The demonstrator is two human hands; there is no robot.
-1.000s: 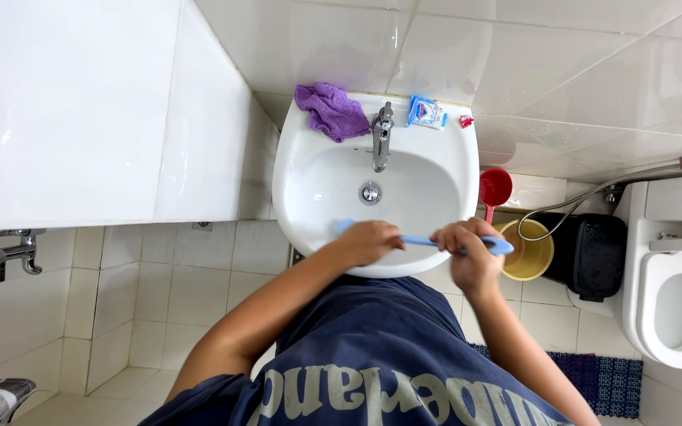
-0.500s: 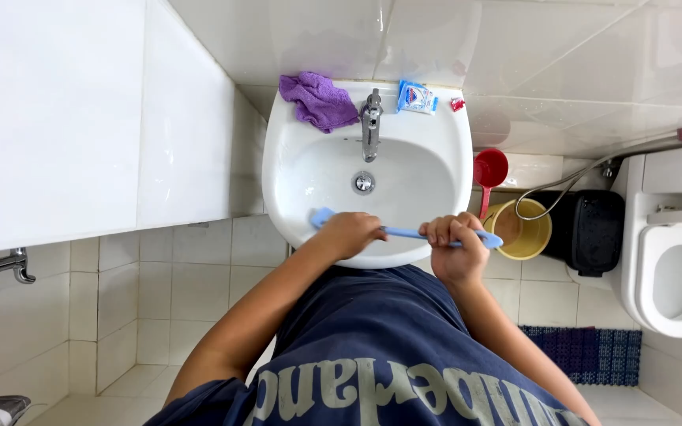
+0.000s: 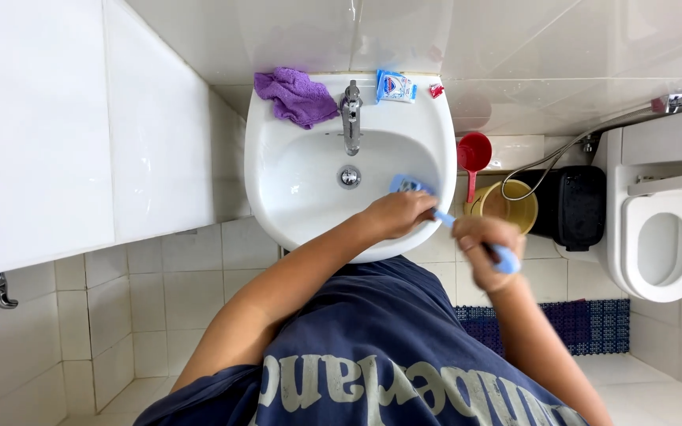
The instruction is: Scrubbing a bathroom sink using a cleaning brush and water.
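Note:
I look straight down at a white sink [image 3: 278, 197]. My left hand [image 3: 398, 213] grips the neck of a blue long-handled brush [image 3: 410, 186] whose head lies inside the basin at its right wall. My right hand [image 3: 489, 251] holds the far end of the same handle, outside the basin's front right rim, and is blurred. A chrome tap [image 3: 350, 117] and drain [image 3: 349, 177] sit in the middle.
A purple cloth [image 3: 295, 95] and a small blue packet [image 3: 395, 87] lie on the sink's back ledge. A red dipper [image 3: 474, 154], yellow bucket [image 3: 507, 207] and black bin [image 3: 582, 205] stand right of it. A white toilet [image 3: 661, 237] and blue mat [image 3: 586, 323] are further right.
The brush has swung from lying across the front rim to pointing into the basin's right side. My right hand has dropped to the right and my left hand has shifted rightwards.

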